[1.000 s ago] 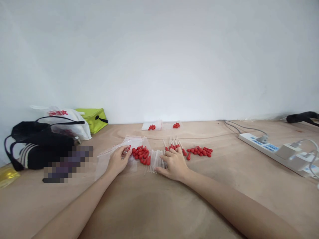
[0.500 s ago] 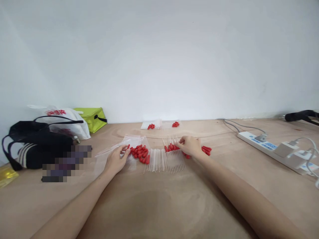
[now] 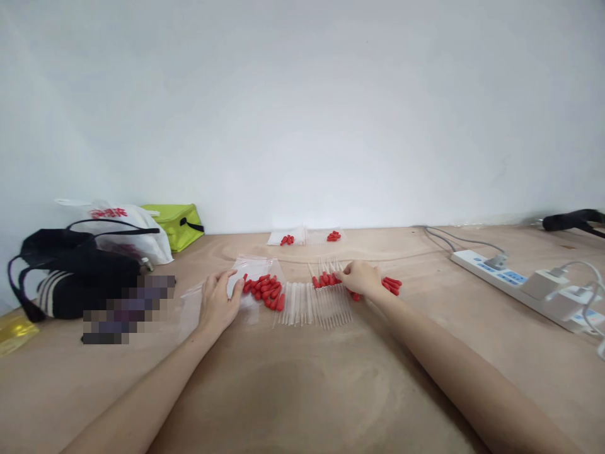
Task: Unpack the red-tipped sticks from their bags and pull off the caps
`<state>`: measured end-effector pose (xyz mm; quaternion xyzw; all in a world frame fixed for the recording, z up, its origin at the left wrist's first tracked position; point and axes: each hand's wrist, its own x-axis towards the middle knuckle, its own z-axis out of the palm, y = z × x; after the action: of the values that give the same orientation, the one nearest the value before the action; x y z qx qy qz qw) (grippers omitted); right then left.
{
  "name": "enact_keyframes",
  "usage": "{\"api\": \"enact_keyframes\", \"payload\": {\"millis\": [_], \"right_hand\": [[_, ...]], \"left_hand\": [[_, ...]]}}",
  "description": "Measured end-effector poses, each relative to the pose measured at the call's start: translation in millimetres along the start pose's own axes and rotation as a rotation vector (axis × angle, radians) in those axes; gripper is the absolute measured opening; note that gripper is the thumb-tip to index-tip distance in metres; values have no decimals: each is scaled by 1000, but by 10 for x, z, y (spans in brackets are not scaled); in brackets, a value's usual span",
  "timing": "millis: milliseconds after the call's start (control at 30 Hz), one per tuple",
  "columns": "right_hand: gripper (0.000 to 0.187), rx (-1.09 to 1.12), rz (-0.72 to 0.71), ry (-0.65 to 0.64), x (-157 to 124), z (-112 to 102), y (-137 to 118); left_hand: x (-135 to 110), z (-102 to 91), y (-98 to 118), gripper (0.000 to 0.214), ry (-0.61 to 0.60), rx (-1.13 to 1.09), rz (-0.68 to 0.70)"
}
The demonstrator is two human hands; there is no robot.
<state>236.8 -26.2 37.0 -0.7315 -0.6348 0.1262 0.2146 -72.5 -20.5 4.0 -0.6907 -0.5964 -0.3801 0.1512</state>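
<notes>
My left hand [image 3: 218,302] lies flat with fingers stretched out on a clear plastic bag [image 3: 246,272], beside a heap of red rubber bulbs [image 3: 266,292]. A row of clear thin tubes [image 3: 314,302] lies in front of me on the wooden table [image 3: 302,391]. My right hand [image 3: 362,277] rests with fingers curled over loose red bulbs [image 3: 391,285] at the right end of the tubes; what the fingers hold is hidden. More red-capped tubes [image 3: 325,279] lie just left of that hand.
Two small bags with red bulbs [image 3: 307,238] lie by the wall. At left stand a black bag [image 3: 70,277], a white plastic bag [image 3: 123,230] and a green pouch [image 3: 177,224]. A power strip with plugs and cables [image 3: 524,284] runs along the right.
My right hand left the row of tubes and moved right and back to the loose red bulbs. My left hand stayed on the plastic bag, shifting slightly.
</notes>
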Motion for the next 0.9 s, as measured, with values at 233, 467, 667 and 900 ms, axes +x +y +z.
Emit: {"api": "enact_keyframes", "payload": {"millis": [233,467,667,900], "right_hand": [[24,240,-119,72,-114,-58,198],[16,104,-757,463,-676,181,513],[17,137,-903,511,-820,218,402],[13,176,-869,433,-808,286,236]], "left_hand": [[-94,-106,343,28,145,-6,356],[-334,-119,887,28,65,-191,709],[-366,-99,1102,27,-42,-277,797],[-400,-16,1101,19,-86,-262,778]]}}
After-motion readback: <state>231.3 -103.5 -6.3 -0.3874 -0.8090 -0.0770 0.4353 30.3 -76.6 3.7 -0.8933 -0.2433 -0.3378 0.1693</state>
